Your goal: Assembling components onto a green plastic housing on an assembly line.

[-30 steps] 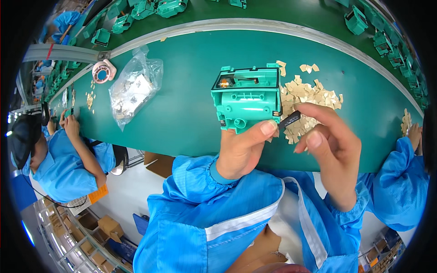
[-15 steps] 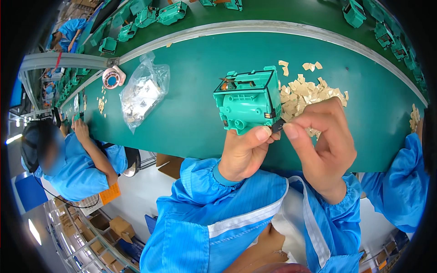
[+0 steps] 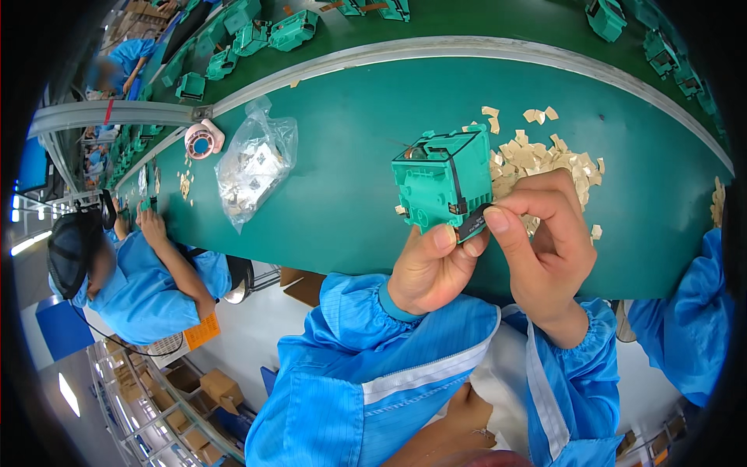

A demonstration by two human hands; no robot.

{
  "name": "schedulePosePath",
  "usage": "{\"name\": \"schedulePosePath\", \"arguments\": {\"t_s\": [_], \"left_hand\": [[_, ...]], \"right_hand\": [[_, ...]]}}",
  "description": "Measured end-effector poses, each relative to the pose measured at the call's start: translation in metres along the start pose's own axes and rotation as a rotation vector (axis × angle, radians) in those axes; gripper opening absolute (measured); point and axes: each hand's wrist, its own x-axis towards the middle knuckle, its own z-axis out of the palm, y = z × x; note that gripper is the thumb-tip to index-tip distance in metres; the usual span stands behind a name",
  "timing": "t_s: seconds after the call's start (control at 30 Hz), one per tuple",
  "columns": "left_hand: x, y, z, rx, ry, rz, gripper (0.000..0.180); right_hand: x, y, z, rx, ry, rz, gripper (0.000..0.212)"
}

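A green plastic housing (image 3: 429, 185) with a black seal along its edges is held above the bench in my left hand (image 3: 433, 268), thumb and fingers gripping its lower end. Across the housing's lower right corner lies a small black strip (image 3: 472, 223). My right hand (image 3: 546, 241) pinches the end of that strip between thumb and forefinger. Behind my right hand spreads a pile of small cream-coloured pieces (image 3: 537, 165), partly hidden by the hand and the housing.
On the green bench (image 3: 342, 187), a clear plastic bag (image 3: 258, 167) of pale pieces lies left, beside a tape roll (image 3: 204, 142). Beyond the metal rail (image 3: 436, 48), more green housings (image 3: 294, 31) stand on a belt. Co-workers (image 3: 148, 272) sit at left and right.
The housing has turned and shifted slightly right, showing more of its right side. More of the black strip now shows at its lower corner. Both hands keep their grips.
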Motion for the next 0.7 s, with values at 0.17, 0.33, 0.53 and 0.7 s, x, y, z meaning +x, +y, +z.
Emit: {"name": "schedulePosePath", "arguments": {"t_s": [0.17,0.33,0.53,0.7], "left_hand": [[0.0,-0.0035,0.0079,0.02,0.131,0.043,0.041],[0.002,-0.0032,0.0084,0.027,0.12,0.028,0.038],[0.0,-0.0018,0.0043,0.02,0.113,-0.006,0.036],[-0.0003,-0.0014,0.0043,0.004,0.114,-0.008,0.037]], "right_hand": [[0.0002,0.0026,-0.0003,-0.061,-0.002,-0.075,0.014],[0.0009,0.0029,-0.0007,-0.105,-0.003,-0.115,0.016],[0.0015,0.0048,-0.0005,-0.138,-0.014,-0.15,0.018],[0.0018,0.0056,0.0005,-0.151,-0.013,-0.16,0.018]]}}
